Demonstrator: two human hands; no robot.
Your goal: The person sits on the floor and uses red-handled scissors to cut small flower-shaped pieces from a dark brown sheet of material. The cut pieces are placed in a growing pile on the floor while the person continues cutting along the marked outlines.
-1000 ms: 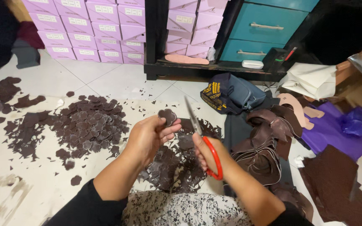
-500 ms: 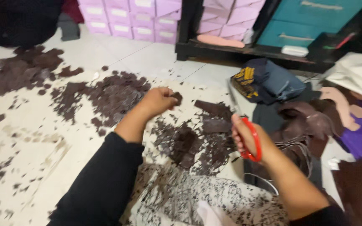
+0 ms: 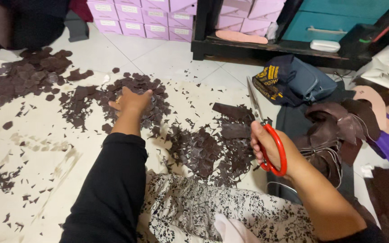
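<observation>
While the left hand (image 3: 131, 101) is laid palm-down on a heap of small dark brown cut leather pieces (image 3: 145, 96) on the pale floor covering (image 3: 41, 148), its fingers loosely curled over them, red-handled metal scissors (image 3: 269, 139) are gripped in the closed fingers of the right hand (image 3: 266, 146), blades pointing away. Much cutting appears done: two piles and many scattered trimmings (image 3: 203, 150) are seen. Larger brown leather sheets (image 3: 334, 126) beside the right hand seem left uncut.

The left hand (image 3: 130, 101) has reached out from the scissors (image 3: 266, 135) onto the cut-piece pile (image 3: 136, 101).
</observation>
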